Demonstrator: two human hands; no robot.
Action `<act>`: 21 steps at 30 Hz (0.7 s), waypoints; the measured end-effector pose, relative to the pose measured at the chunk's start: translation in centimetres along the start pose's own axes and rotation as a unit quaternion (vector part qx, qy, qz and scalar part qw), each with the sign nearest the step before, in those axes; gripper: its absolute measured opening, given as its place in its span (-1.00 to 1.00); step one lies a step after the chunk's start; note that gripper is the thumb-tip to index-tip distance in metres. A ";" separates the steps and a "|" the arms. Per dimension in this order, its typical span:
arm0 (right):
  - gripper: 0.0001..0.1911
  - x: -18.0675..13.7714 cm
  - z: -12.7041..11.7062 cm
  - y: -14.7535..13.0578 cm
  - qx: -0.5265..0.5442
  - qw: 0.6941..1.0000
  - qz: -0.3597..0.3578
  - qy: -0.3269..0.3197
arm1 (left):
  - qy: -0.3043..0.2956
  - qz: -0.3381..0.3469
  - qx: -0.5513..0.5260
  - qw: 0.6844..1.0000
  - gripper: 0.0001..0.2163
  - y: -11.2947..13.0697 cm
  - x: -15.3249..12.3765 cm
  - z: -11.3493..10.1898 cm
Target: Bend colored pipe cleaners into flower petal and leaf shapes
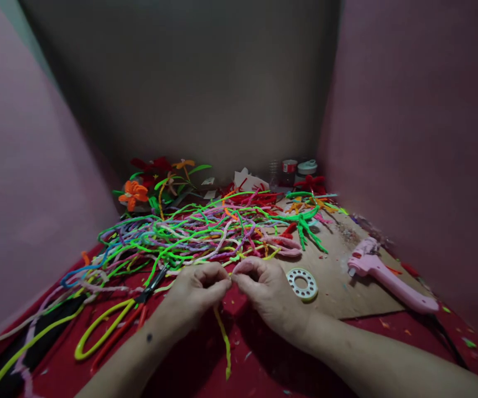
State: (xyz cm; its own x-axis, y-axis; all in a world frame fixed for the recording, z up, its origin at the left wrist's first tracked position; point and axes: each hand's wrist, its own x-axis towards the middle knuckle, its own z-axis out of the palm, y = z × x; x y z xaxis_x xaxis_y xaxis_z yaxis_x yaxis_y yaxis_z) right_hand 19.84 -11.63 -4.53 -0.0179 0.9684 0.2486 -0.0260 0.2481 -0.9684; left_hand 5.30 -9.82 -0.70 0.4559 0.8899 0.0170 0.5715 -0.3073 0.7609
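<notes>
1. Yellow fuzzy stem (224, 344): hanging below the left hand (195, 290); presumably light, soft, bendable, best pinched near its end
2. Left hand: finger and thumb pinched, apparently on stem
3. Right hand (270, 293): likewise pinched, tips meeting left's

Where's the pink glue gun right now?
In the head view, the pink glue gun lies on the right, across the right edge of the cardboard, farther right than the pale holed disc and the right hand.

Bare forearms (372, 349), dark dot (149, 336) above left wrist (165, 316)
</notes>
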 end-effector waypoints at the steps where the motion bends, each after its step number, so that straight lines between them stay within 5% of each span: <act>1: -0.89 0.1 0.0 0.1 0.011 1.000 0.011 0.009 | 0.046 0.037 0.068 0.996 -0.83 -0.2 -0.1 0.4; 4: -0.92 0.4 0.0 0.1 0.061 0.996 0.064 0.033 | 0.151 0.111 0.196 0.963 -0.82 -0.8 -0.4 1.6; 10: -0.89 0.6 -0.4 -0.3 0.116 0.986 0.112 0.039 | 0.032 0.005 0.100 0.994 -0.70 -0.5 -0.2 1.0; 15: -0.87 0.7 -0.5 -0.5 0.142 0.981 0.131 0.024 | 0.090 0.048 0.154 0.983 -0.77 0.0 0.4 -0.3; 21: -0.77 0.7 -1.0 -0.7 0.130 0.987 0.094 -0.034 | 0.024 0.014 0.040 0.999 -0.75 0.4 0.3 0.1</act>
State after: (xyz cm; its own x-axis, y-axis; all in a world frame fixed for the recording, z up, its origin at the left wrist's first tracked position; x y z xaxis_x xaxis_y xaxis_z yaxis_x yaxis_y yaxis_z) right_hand 20.81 -11.11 -3.70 -0.1132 0.9907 0.0754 -0.2704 0.0423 -0.9618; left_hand 5.74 -9.66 -0.46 0.4398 0.8954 0.0698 0.6122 -0.3558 0.7061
